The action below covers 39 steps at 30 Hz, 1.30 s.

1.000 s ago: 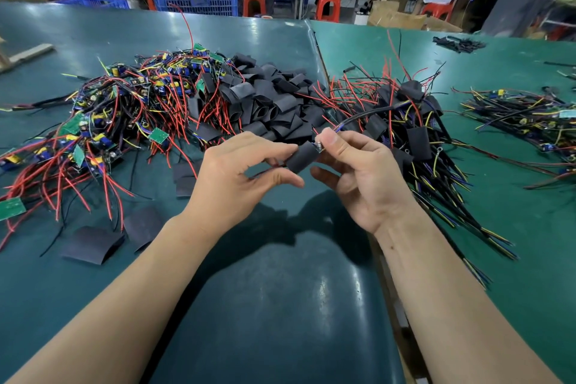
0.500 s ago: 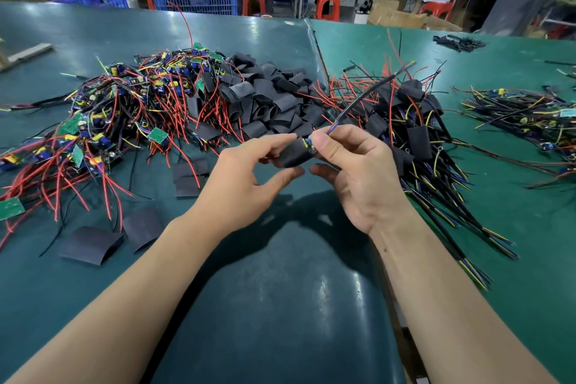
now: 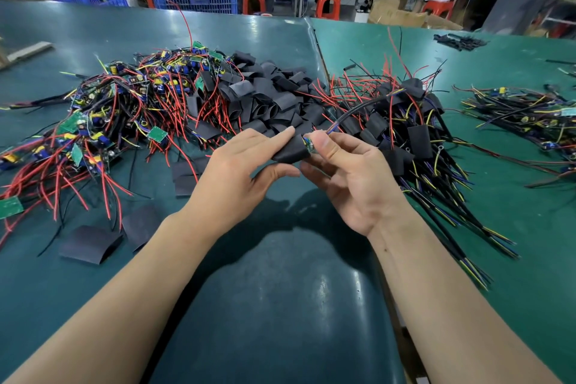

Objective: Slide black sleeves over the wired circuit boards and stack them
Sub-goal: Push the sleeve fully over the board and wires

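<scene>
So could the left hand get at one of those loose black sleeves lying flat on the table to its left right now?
Probably not straight away: the left hand grips the black sleeve with the board in it. Once freed, the flat sleeve lies uncovered with nothing in the way.

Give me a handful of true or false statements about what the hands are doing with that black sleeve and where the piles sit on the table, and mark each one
1. The left hand grips the black sleeve. True.
2. The circuit board is fully hidden inside the sleeve. False: its green edge shows at the sleeve's right end.
3. The right hand pinches at the board end, where the black cable leaves. True.
4. The sleeved boards are stacked left of the hands. False: they lie to the right; bare boards lie to the left.
5. The loose sleeve pile lies beyond the hands. True.
</scene>
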{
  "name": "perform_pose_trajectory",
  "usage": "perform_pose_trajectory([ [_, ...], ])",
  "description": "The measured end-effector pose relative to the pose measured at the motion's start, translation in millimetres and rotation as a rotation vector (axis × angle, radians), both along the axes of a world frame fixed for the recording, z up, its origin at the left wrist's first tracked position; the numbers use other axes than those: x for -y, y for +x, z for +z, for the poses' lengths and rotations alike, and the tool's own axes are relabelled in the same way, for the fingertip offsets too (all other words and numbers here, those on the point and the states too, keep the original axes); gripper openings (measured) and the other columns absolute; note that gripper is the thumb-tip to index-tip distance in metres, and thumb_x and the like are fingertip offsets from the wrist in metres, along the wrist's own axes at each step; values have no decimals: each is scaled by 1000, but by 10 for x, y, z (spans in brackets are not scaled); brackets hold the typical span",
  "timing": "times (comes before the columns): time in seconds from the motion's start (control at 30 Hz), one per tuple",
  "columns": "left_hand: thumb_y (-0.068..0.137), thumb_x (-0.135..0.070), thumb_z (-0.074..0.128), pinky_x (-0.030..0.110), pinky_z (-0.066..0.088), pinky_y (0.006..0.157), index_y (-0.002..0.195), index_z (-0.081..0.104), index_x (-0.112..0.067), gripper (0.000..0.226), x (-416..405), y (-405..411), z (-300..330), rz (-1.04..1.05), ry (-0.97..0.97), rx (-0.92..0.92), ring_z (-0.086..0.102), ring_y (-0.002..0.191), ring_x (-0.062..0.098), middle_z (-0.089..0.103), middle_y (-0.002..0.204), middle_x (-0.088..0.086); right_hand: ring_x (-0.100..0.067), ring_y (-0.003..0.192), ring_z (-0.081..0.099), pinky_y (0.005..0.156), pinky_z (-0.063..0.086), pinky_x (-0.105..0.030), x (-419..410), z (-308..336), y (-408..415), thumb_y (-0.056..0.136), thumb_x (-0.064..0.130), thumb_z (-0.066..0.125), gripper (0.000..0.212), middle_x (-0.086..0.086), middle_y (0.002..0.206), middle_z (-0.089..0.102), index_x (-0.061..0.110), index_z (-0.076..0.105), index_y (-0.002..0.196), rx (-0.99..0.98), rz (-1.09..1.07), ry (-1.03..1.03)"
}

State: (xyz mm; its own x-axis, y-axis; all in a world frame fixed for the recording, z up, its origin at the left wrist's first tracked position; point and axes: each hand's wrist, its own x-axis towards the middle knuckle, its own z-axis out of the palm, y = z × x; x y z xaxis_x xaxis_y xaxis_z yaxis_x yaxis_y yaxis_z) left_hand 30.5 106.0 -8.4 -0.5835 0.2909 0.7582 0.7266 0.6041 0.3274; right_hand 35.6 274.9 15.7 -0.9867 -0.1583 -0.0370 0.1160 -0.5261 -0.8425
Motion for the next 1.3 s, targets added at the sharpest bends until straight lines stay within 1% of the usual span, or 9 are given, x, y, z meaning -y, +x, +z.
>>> perform_pose_trajectory([
  [0.2,77,-34,74,45,53,84,128,62,-6,59,41,29,7,59,27,79,63,84,30,67,87,10,-14,69,66,58,53,-24,-20,1,-18,66,17,73,16,-2,78,72,11,67,79,14,-32,49],
  [0.4,78,-32,75,45,54,81,129,63,-6,58,21,36,4,65,27,70,65,83,32,64,84,10,-10,63,65,57,53,-24,9,-17,-15,67,19,74,10,-1,76,72,14,68,73,-13,-68,69],
  [0.53,78,-29,76,48,56,80,129,61,-5,58,22,36,9,59,63,53,68,87,32,64,87,14,-10,64,65,58,54,-25,29,-14,-3,67,19,73,20,-3,78,71,8,67,82,-25,-68,57],
  [0.83,85,-24,72,46,54,79,126,63,-3,47,-2,25,-24,44,35,23,64,85,33,68,90,12,-10,61,63,57,52,-21,19,-23,-6,71,20,69,23,-3,75,71,4,66,87,-4,9,56],
  [0.97,80,-38,75,44,52,86,128,63,-7,59,-38,35,-39,39,29,43,63,87,28,70,96,7,-8,57,59,59,50,-20,-14,-32,-31,71,18,69,25,-2,71,69,1,67,90,-46,-14,91],
  [1.07,79,-45,73,36,45,94,130,61,-8,64,-45,32,-63,99,53,120,59,97,19,68,104,-3,-11,62,62,62,52,-21,-11,-55,-48,71,17,70,18,-4,76,70,6,68,86,-124,-73,109],
  [1.13,81,-44,71,37,45,94,120,66,-7,54,-6,7,-67,150,62,165,58,100,23,68,105,1,-12,67,64,64,55,-22,11,-64,-46,76,10,69,4,-1,76,71,9,68,80,-200,-114,132],
  [1.23,78,-42,72,46,49,85,94,71,0,45,71,-52,-90,231,-2,103,61,96,33,71,100,10,-11,70,66,67,56,-23,37,-82,-40,83,-4,66,24,2,73,71,14,69,69,-251,-145,167],
  [1.3,79,-48,69,48,48,81,89,72,-1,49,110,-70,-84,241,-37,70,61,93,33,72,97,7,-11,68,66,65,56,-23,36,-83,-30,85,-7,65,26,3,70,70,13,68,69,-251,-137,196],
])
